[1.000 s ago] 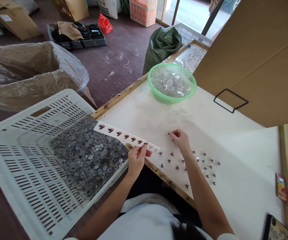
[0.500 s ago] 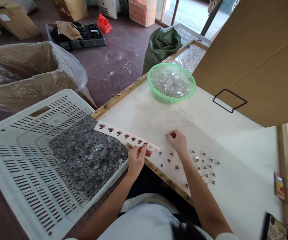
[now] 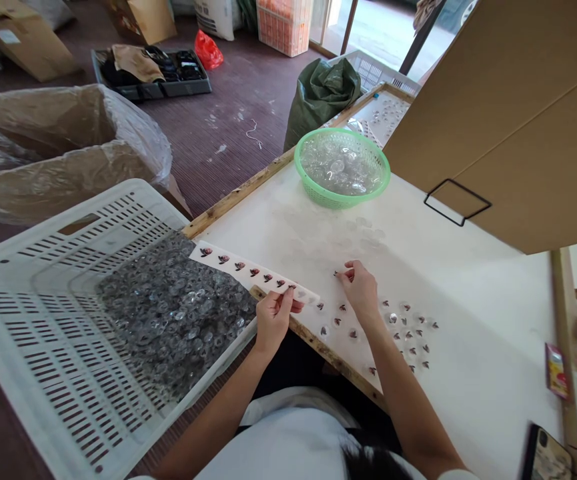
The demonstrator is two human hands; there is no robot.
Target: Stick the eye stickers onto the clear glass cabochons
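Observation:
My left hand (image 3: 274, 319) pinches the right end of a white sticker strip (image 3: 231, 270), which carries a row of small red-and-black designs. The strip reaches left over the corner of a white crate (image 3: 33, 267) full of small clear plastic pieces (image 3: 178, 313). Over the white tabletop (image 3: 288, 220), my right hand (image 3: 361, 292) has thumb and forefinger closed on a tiny dark sticker (image 3: 335, 273). Beside and under the right forearm, several clear discs (image 3: 353, 334) with the same kind of design lie scattered.
A green basket (image 3: 341, 200) of clear plastic pieces stands farther back on the table. A large cardboard box (image 3: 508, 133) stands at the right. Near the right edge lie a phone (image 3: 548, 453) and a small packet (image 3: 557, 370). A plastic-lined carton (image 3: 133, 127) is beyond the crate.
My right hand has shifted very slightly, and its fingers look a little less curled. My left hand and the strip stay in place. The view has tilted a little.

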